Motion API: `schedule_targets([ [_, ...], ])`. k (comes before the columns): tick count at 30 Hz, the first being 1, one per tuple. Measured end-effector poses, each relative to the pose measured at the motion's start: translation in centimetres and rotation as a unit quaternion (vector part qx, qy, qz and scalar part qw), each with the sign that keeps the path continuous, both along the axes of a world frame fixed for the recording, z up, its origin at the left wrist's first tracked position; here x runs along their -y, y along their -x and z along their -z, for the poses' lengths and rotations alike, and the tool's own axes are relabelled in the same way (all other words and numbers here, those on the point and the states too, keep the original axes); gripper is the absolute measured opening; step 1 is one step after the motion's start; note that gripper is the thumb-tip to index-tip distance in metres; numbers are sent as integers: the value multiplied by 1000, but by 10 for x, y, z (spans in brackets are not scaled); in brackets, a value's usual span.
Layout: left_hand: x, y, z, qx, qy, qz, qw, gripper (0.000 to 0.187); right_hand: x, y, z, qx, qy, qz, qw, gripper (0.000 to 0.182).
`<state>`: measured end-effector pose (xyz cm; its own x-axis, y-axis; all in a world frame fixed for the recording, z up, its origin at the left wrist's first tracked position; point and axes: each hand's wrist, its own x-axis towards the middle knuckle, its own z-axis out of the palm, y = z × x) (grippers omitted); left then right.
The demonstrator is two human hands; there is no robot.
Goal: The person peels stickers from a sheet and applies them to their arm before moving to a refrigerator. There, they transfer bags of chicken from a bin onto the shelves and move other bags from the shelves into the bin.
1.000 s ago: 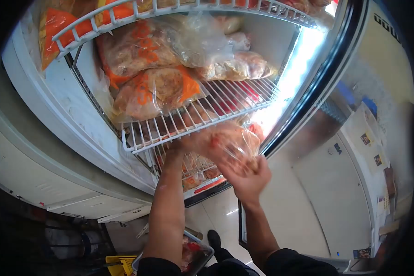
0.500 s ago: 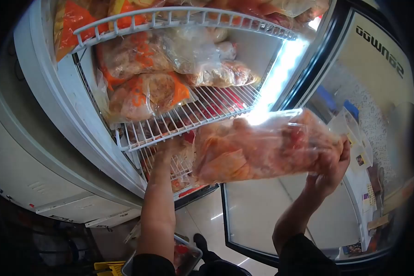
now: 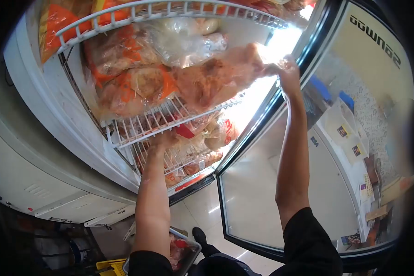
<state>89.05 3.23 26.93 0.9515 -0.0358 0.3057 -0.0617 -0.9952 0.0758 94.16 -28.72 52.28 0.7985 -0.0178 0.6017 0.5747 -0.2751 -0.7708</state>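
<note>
One bag of raw meat (image 3: 214,83), over the wire shelf (image 3: 145,136), beside orange-printed bags (image 3: 135,89); slanting upward, seemingly because my right hand (image 3: 286,71), closed on its end, holds that end high. My left hand (image 3: 163,139), below the shelf edge, partly hidden: grip I cannot tell.

Near nine o'clock, the left grip's (image 3: 159,140) fingers are hidden at the shelf (image 3: 145,136). Between one and two, the right grip (image 3: 287,71) blurs; its bag (image 3: 216,80), at twelve, is smeared too. Toward six, a sleeve (image 3: 149,263) covers part of the tray (image 3: 191,256). At seven, the bottom edge crops the crate (image 3: 109,266).
</note>
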Motion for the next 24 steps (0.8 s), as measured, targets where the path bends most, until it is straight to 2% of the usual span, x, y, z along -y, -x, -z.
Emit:
schedule_targets([
  [1, -3, -7, 12, -14, -13, -10, 1000, 85, 8, -25, 13, 104, 194, 51, 974, 26],
  [2, -5, -12, 16, -28, -27, -21, 999, 88, 16, -41, 23, 201, 378, 101, 898, 31],
  [4, -1, -9, 4, -61, -44, -27, 997, 90, -24, -7, 13, 100, 450, 167, 872, 38],
  [5, -1, -10, 4, -66, -29, -19, 997, 90, -26, -6, 15, 129, 453, 166, 866, 37],
  [8, -1, -5, 3, -49, -19, -19, 998, 89, -30, 21, 15, 119, 334, 191, 915, 34],
  [9, 0, -4, -2, -58, -15, -17, 998, 88, -38, 31, 22, 261, 263, 222, 902, 32],
  [10, 1, -2, -7, -70, -11, -15, 997, 86, -45, 41, 36, 304, 196, 241, 900, 26],
  [12, 8, 3, -16, 1, -34, -10, 999, 81, -61, 67, 85, 352, 81, 167, 917, 16],
  [13, 4, -2, -13, -41, 35, 5, 999, 76, -69, 79, 114, 320, 119, 115, 933, 14],
  [14, -5, -9, 10, 75, -2, 51, 996, 72, -80, 86, 143, 246, 145, 36, 958, 12],
  [15, -5, -8, 6, 78, -29, 24, 996, 72, -92, 82, 186, 121, 131, -1, 984, 11],
  [16, -2, -5, -2, 81, -55, 1, 995, 73, -114, 93, 191, -164, 55, 7, 985, 17],
  [17, -4, -6, -3, 29, -24, -2, 999, 76, -124, 93, 203, -418, -197, -101, 881, 28],
  [18, -2, -3, -11, -22, 10, -6, 1000, 80, -136, 103, 209, -393, -253, -115, 877, 44],
  [19, 2, -2, -22, -73, 82, -3, 994, 84, -145, 105, 218, -367, -236, -87, 895, 53],
  [20, 1, -5, -18, -25, 61, 4, 998, 85, -154, 103, 224, -338, -221, -61, 913, 62],
  [22, -6, -9, 3, 65, 13, 24, 998, 86, -167, 100, 210, -384, -296, -19, 874, 57],
  [23, -7, -10, 6, 82, -51, 39, 995, 88, -174, 95, 203, -404, -332, 2, 852, 55],
  [24, -9, -10, 6, 87, -56, 40, 994, 88, -183, 82, 211, -384, -391, 14, 836, 53],
])
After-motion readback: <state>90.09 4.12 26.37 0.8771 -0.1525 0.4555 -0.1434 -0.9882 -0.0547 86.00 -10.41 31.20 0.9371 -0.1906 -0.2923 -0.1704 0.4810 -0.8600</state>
